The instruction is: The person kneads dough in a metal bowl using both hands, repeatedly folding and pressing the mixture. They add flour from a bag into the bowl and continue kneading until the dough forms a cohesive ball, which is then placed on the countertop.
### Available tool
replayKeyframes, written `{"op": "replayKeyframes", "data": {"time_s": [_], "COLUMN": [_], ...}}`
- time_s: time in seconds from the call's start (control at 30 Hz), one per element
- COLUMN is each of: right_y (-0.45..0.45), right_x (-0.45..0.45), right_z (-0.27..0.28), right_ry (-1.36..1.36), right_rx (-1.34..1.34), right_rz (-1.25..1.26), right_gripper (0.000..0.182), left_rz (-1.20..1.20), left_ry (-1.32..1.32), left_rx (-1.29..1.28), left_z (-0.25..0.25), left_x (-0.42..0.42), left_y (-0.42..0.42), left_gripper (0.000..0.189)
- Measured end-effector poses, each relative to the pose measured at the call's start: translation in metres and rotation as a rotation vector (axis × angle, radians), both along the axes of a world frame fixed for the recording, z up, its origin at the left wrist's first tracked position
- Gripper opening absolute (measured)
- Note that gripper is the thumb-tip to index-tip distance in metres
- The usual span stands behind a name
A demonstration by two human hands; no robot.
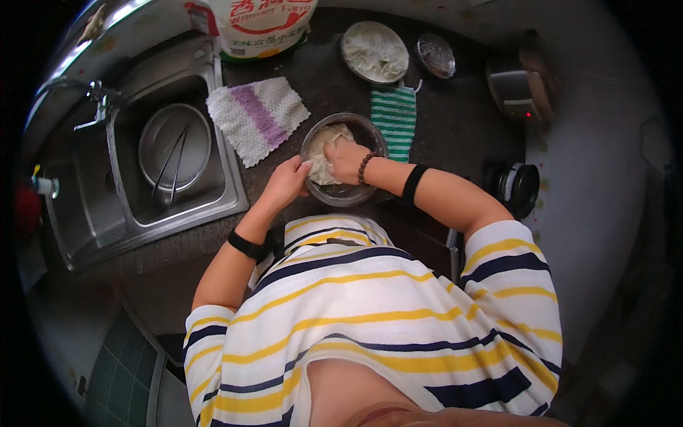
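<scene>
Pale, sticky dough lies in a round metal bowl on the counter before me. My left hand grips the bowl's left rim, thumb over the edge. Inside the bowl, my right hand presses into the dough with bent fingers, whose tips are partly hidden in it. A beaded bracelet circles my right wrist. The dough sits mostly against the left side of the bowl, and some of the bare inner wall shows on the right.
Left is a steel sink holding a metal basin of cloudy liquid and chopsticks. A white-purple cloth and green striped cloth flank the bowl. Behind stand a flour bag and two covered bowls; right, an appliance.
</scene>
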State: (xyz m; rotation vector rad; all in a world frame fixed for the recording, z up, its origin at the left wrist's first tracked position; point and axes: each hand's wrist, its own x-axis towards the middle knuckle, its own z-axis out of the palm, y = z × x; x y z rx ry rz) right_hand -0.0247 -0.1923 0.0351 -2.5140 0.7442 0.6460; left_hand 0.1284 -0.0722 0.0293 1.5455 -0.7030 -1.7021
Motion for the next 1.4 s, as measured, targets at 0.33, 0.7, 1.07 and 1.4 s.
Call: {"op": "replayKeyframes", "data": {"time_s": [0.33,0.7,1.07,1.4], "right_y": [0.004,-0.004,0.017,0.019], "right_x": [0.001,-0.003,0.012,0.026], "right_z": [0.014,-0.016,0.057,0.0], "right_ry": [-0.014,-0.255,-0.258,-0.096], "right_rx": [-0.025,0.053,-0.189,-0.108], "right_rz": [-0.244,-0.772,0.149,-0.1], "right_gripper": [0.042,0.097,0.044,0.044], "left_rz": [0.076,0.066,0.39,0.251], "left_ry": [0.157,0.126,0.214,0.202], "left_rx": [0.035,-0.042,-0.069,-0.005], "left_z": [-0.004,-0.011,-0.002,-0.011], "left_x": [0.0,-0.005,0.0,-0.009], "left_y": [0.002,0.018,0.007,0.004], "left_gripper": [0.025,0.027,0.028,0.031]}}
